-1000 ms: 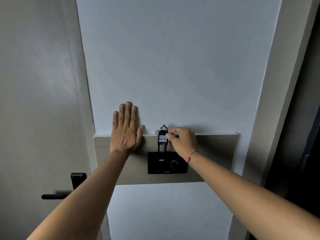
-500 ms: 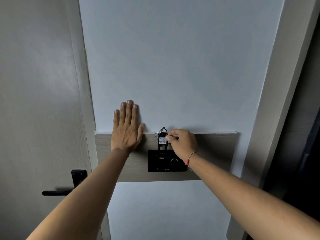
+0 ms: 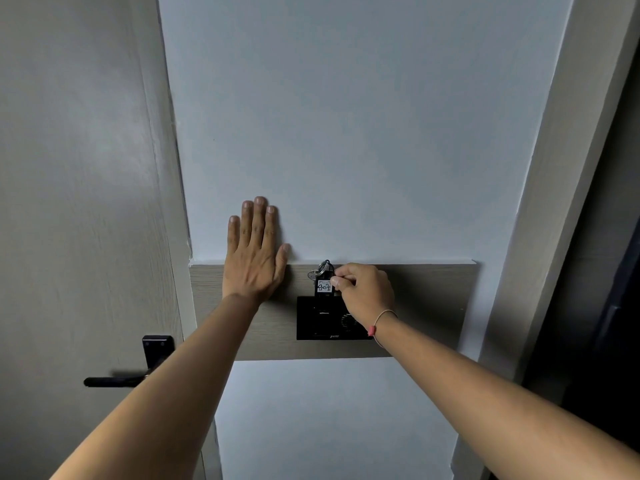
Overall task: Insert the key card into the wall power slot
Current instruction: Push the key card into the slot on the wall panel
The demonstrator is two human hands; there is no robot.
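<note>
Hands: left flat on wall (pale), right pinching key card.

Left hand lies flat, fingers together and pointing up; right hand curled, fingertips pinched; both arms outstretched.

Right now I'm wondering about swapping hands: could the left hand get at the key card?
Probably yes. The left hand lies flat and empty on the wall beside the key card, with bare panel between; only the right hand pinching the card's right edge crowds it.
</note>
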